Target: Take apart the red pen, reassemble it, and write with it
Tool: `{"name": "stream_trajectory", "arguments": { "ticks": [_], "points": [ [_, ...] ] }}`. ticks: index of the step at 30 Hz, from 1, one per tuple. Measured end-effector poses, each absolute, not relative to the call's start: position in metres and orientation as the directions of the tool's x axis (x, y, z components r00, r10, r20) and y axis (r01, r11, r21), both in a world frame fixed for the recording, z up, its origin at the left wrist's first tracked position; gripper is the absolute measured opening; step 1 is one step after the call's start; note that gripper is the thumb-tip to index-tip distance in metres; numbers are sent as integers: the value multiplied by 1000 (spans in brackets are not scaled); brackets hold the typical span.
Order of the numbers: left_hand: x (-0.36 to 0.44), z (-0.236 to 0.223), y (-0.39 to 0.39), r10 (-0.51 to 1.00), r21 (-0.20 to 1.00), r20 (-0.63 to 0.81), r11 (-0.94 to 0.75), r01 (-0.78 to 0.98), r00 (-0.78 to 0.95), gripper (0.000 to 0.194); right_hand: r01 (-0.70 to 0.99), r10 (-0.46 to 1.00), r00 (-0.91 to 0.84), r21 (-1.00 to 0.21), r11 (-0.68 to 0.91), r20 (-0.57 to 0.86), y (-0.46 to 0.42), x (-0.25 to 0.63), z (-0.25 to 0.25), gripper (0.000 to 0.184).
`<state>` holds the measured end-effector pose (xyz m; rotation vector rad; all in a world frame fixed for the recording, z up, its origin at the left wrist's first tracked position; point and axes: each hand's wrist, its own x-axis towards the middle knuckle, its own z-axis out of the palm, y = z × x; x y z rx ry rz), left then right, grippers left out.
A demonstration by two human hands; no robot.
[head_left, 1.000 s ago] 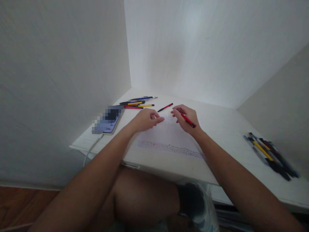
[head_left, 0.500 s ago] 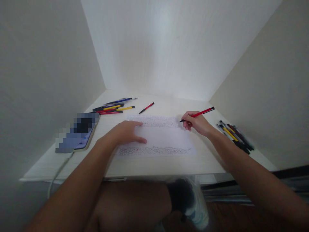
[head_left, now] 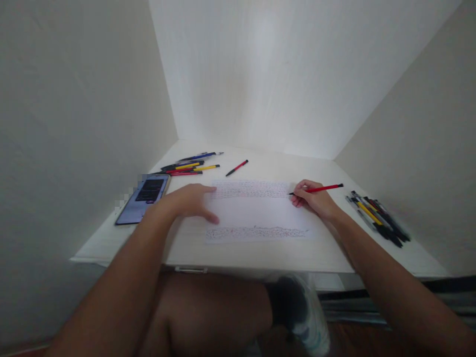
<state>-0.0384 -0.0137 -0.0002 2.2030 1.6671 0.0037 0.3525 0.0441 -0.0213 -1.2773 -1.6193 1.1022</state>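
Note:
A sheet of paper (head_left: 256, 213) lies on the white desk, with rows of small handwriting across its top and a second band near its bottom; the middle is blank. My left hand (head_left: 193, 201) rests at the sheet's left edge, thumb and index finger spread apart. In my right hand (head_left: 310, 196) is a red pen (head_left: 327, 188) with a dark tip, gripped in a writing hold. Its tip is at the right end of the upper written rows; whether it touches the paper I cannot tell.
A loose red pen (head_left: 237, 167) lies beyond the sheet. Several pens (head_left: 189, 167) are piled at the back left, and more pens (head_left: 377, 218) at the right. A phone (head_left: 143, 201) lies left of my left arm. Walls (head_left: 245, 74) enclose the desk (head_left: 260, 258) on three sides.
The view has shifted, so the desk things appear further right. The red pen in my right hand has tilted flatter. My left hand sits slightly further left relative to the paper.

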Motion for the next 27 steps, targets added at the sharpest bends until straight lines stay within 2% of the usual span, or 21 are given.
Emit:
{"name": "stream_trajectory", "arguments": {
  "ticks": [3, 5, 8, 11, 14, 18, 27],
  "points": [
    [-29, -5, -14, 925, 311, -204, -250, 917, 321, 106, 353, 946, -309, -912, 208, 96, 29, 306, -2, 21],
    [-21, -4, -16, 925, 351, -164, -270, 896, 343, 103, 346, 880, -463, -891, 293, 110, 19, 262, 8, 18],
    [-13, 1, -22, 925, 454, -106, -282, 845, 365, 85, 296, 757, -644, -877, 379, 110, 14, 205, 5, 18],
    [-11, 3, -27, 917, 564, -96, -272, 780, 388, 67, 284, 741, -655, -862, 421, 146, 17, 176, -13, 22],
    [-12, 0, -27, 927, 632, -85, -233, 739, 365, 59, 322, 789, -593, -851, 415, 160, 19, 173, -29, 15],
    [-14, -4, -25, 949, 547, -95, -202, 812, 300, 65, 349, 812, -552, -831, 432, 190, 15, 178, -34, 12],
    [-13, -2, -27, 943, 389, -137, -230, 892, 303, 83, 354, 820, -531, -822, 446, 216, 12, 177, -30, 14]
  ]
}}
